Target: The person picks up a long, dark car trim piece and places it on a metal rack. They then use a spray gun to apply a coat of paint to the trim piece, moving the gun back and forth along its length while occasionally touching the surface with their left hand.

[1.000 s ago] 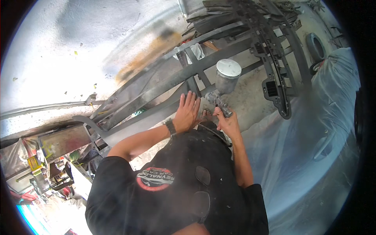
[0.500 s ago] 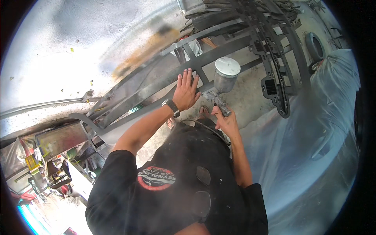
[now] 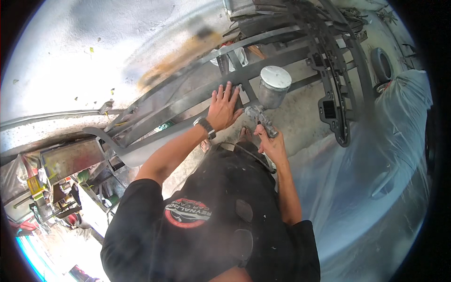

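My left hand (image 3: 223, 109) lies with spread fingers against a grey slatted plastic car part (image 3: 173, 104), just left of the spray gun. My right hand (image 3: 272, 146) grips the metal spray gun (image 3: 260, 120), which has a round cup with a pale lid (image 3: 275, 76) on top and points toward the grey part. A dark hose runs from near that hand down across my dark clothing. My sandalled foot (image 3: 244, 134) shows below, between the hands.
A long black plastic trim piece (image 3: 329, 105) lies over the frame at right. A tyre (image 3: 381, 63) leans behind. Translucent sheeting (image 3: 361, 197) covers something large at right. Cluttered shelves and panels (image 3: 70, 167) are at lower left. A stained white wall (image 3: 94, 56) stands beyond.
My left hand has moved forward along the grey part, away from my body, mostly in the first half second. My right hand with the spray gun has barely moved.
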A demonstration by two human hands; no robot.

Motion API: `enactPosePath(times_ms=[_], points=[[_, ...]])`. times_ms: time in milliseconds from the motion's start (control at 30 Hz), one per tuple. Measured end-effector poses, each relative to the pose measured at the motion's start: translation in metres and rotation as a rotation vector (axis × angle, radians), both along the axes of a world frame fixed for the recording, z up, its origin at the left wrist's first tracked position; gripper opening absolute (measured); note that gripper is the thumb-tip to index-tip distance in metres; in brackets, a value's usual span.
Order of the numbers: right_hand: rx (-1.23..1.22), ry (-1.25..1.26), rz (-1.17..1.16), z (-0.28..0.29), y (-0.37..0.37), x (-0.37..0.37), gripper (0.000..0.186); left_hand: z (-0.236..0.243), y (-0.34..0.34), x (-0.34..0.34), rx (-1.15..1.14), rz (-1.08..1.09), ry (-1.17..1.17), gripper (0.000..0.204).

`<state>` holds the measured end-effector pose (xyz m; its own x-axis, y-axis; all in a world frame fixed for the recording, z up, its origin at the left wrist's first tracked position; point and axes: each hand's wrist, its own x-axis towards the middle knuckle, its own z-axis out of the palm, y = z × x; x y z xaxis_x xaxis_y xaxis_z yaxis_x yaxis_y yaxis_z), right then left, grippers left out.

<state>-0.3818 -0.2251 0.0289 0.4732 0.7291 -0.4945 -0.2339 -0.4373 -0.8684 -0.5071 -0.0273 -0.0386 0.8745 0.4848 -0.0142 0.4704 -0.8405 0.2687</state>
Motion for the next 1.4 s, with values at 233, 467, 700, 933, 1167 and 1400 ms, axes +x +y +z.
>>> enactPosePath(times_ms=[233, 467, 700, 933, 1167, 1400], points=[[-0.004, 0.001, 0.013, -0.003, -0.003, -0.002, 0.046, 0.017, -0.031, -0.014, 0.121, -0.082, 0.109, 0.089], [0.009, 0.028, -0.015, -0.001, 0.001, -0.003, 0.051, 0.026, -0.049, -0.038, -0.003, -0.299, 0.067, 0.088], [0.017, 0.026, -0.013, 0.000, -0.003, 0.000, 0.053, 0.005, -0.019, 0.007, 0.043, 0.042, 0.046, 0.090], [0.031, 0.004, 0.011, 0.003, -0.006, 0.000, 0.056, -0.015, -0.013, 0.015, 0.182, -0.022, -0.011, 0.079], [0.009, -0.044, 0.105, -0.007, 0.004, -0.008, 0.050, 0.006, -0.012, -0.064, -0.036, 0.076, 0.091, 0.092], [-0.008, -0.005, 0.285, -0.001, 0.033, -0.039, 0.054, 0.013, 0.005, -0.229, -0.007, 0.247, 0.230, 0.108]])
